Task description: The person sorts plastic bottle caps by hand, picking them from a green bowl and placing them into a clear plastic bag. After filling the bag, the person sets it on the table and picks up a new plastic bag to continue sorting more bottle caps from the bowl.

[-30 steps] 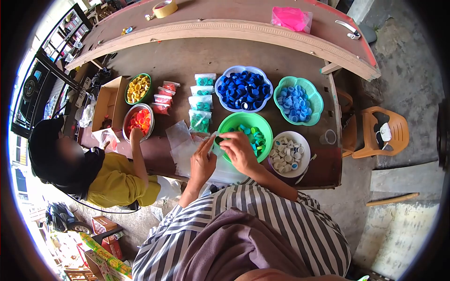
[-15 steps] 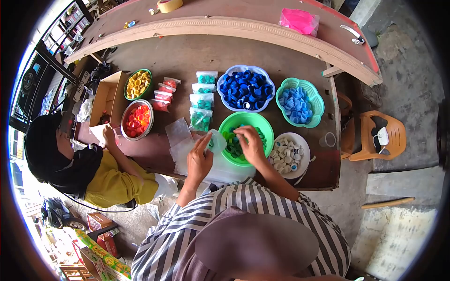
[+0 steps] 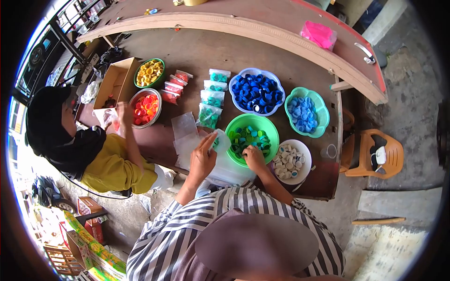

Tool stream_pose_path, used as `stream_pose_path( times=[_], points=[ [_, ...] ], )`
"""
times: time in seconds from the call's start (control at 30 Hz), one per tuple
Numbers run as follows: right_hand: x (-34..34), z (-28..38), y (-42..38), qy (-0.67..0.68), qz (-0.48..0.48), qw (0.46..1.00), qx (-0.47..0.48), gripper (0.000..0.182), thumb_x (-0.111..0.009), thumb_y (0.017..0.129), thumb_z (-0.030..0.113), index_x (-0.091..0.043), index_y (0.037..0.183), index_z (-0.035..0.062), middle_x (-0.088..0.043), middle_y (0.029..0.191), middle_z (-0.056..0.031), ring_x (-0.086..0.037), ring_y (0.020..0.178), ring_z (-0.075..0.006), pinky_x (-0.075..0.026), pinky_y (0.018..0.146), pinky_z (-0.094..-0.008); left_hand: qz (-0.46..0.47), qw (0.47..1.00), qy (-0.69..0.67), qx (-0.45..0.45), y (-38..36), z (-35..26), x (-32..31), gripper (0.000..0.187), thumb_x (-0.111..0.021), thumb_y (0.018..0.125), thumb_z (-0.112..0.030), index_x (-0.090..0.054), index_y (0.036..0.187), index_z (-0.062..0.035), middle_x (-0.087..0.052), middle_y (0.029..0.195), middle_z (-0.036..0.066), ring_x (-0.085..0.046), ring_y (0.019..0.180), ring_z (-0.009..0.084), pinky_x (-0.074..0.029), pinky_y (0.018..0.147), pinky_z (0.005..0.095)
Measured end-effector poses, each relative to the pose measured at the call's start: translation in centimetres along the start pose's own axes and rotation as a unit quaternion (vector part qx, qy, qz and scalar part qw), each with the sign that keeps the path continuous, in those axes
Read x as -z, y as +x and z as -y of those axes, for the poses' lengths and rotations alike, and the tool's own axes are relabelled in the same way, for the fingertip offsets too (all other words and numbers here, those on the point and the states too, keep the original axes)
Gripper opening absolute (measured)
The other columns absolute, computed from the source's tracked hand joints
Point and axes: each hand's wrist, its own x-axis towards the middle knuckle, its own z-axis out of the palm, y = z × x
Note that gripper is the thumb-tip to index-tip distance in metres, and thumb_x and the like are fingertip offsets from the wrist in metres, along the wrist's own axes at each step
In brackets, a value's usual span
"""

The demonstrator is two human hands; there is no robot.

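Note:
My left hand (image 3: 203,157) is closed on a clear plastic bag (image 3: 222,142) with a few green caps in it, at the left rim of a bright green bowl (image 3: 229,157). Inside that bowl, my right hand (image 3: 253,157) reaches down among green caps (image 3: 255,136), its fingers bent together; whatever they grip is too small to make out. Flat empty plastic bags (image 3: 184,125) lie to the left of my left hand. Beyond them stand filled bags of green caps (image 3: 209,114) in a column.
Around stand bowls of dark blue (image 3: 257,92), light blue (image 3: 302,114), white (image 3: 288,161), red (image 3: 146,108) and yellow caps (image 3: 149,72). A co-worker (image 3: 110,159) sits at the left by a cardboard box (image 3: 115,84). A wooden-edged shelf (image 3: 234,27) spans the back.
My right hand has gone down into the green bowl's caps. My left hand still holds the bag. The co-worker's hand has moved, and the whole view has shifted slightly.

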Motion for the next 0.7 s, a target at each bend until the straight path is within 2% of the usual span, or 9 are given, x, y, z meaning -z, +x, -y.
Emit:
stream_pose_path(
  times=[0.07,0.13,0.2,0.3,0.33,0.4,0.47,0.6,0.7],
  points=[
    [0.1,-0.2,-0.1,0.008,-0.018,1.0,0.011,0.012,-0.072,0.075,0.009,-0.067,0.086,0.0067,-0.061,0.095,-0.009,-0.058,0.093,-0.0321,-0.048,0.081,-0.0432,0.029,0.999,0.007,0.032,-0.5,-0.5,0.2,0.051,-0.051,0.08,0.005,-0.057,0.13,-0.0055,-0.061,0.121,0.019,-0.067,0.083,0.0317,-0.052,0.069,0.0349],
    [0.0,-0.4,-0.2,0.108,-0.08,0.991,-0.012,0.011,-0.071,0.077,0.006,-0.063,0.084,0.0045,-0.06,0.092,-0.0109,-0.059,0.091,-0.0333,-0.048,0.081,-0.0431,0.011,1.0,0.009,0.017,-0.9,-0.1,0.1,0.05,-0.051,0.08,0.003,-0.057,0.129,-0.0066,-0.061,0.121,0.02,-0.066,0.088,0.0363,-0.053,0.074,0.0387],
    [0.5,-0.1,0.1,0.134,-0.086,0.987,-0.018,0.014,-0.069,0.081,0.005,-0.059,0.09,0.0026,-0.062,0.098,-0.0125,-0.06,0.096,-0.0327,-0.049,0.083,-0.0405,0.033,0.999,0.018,0.023,-1.3,0.2,0.2,0.05,-0.052,0.08,0.001,-0.057,0.129,-0.0081,-0.061,0.121,0.02,-0.065,0.092,0.038,-0.053,0.078,0.0412],
    [4.4,4.0,0.1,0.325,-0.117,0.937,-0.057,0.015,-0.063,0.088,0.003,-0.053,0.099,0.0026,-0.062,0.109,-0.014,-0.059,0.102,-0.0331,-0.048,0.087,-0.0415,0.047,0.999,0.017,0.012,-1.3,0.4,0.3,0.052,-0.051,0.079,0.001,-0.056,0.13,-0.0096,-0.06,0.122,0.018,-0.064,0.096,0.038,-0.053,0.081,0.0436],
    [5.8,5.6,0.0,0.323,-0.121,0.937,-0.058,0.015,-0.063,0.088,0.003,-0.053,0.099,0.0026,-0.062,0.109,-0.014,-0.059,0.102,-0.0331,-0.048,0.087,-0.0415,0.056,0.998,0.016,-0.001,-1.3,0.4,0.3,0.053,-0.051,0.079,0.001,-0.056,0.13,-0.0099,-0.06,0.122,0.018,-0.064,0.098,0.0378,-0.053,0.081,0.0439],
    [8.6,9.0,-0.1,0.238,-0.231,0.94,0.077,0.016,-0.063,0.088,0.003,-0.054,0.101,0.0016,-0.062,0.112,-0.0139,-0.059,0.101,-0.0329,-0.047,0.085,-0.0424,0.061,0.998,0.015,-0.03,-0.8,0.9,0.1,0.054,-0.051,0.079,0.001,-0.056,0.131,-0.0112,-0.061,0.122,0.017,-0.063,0.099,0.0377,-0.053,0.082,0.0443],
    [10.5,12.2,-0.4,0.21,-0.263,0.936,0.103,0.017,-0.064,0.087,0.003,-0.055,0.101,0.0008,-0.061,0.114,-0.0128,-0.058,0.101,-0.0324,-0.047,0.085,-0.0415,0.07,0.996,0.012,-0.056,-0.5,1.2,0.4,0.055,-0.051,0.078,0.002,-0.056,0.131,-0.0124,-0.061,0.122,0.017,-0.063,0.1,0.0377,-0.053,0.082,0.0446],
    [10.7,14.4,-0.1,0.103,-0.214,0.961,0.14,0.018,-0.065,0.083,0.002,-0.059,0.1,0.0034,-0.058,0.119,-0.0106,-0.053,0.11,-0.0309,-0.042,0.093,-0.0415,0.101,0.992,0.003,-0.076,0.9,1.8,0.7,0.058,-0.051,0.078,0.001,-0.055,0.133,-0.0159,-0.061,0.121,0.016,-0.063,0.1,0.0375,-0.053,0.081,0.0447],
    [10.4,15.1,-0.1,0.03,-0.149,0.98,0.127,0.033,-0.059,0.078,-0.002,-0.063,0.109,0.0076,-0.048,0.132,-0.0102,-0.044,0.122,-0.0317,-0.038,0.097,-0.0459,0.114,0.99,-0.012,-0.085,1.7,2.2,1.5,0.06,-0.051,0.077,0.002,-0.054,0.134,-0.017,-0.062,0.12,0.016,-0.063,0.099,0.0374,-0.053,0.081,0.0445]
  ],
)
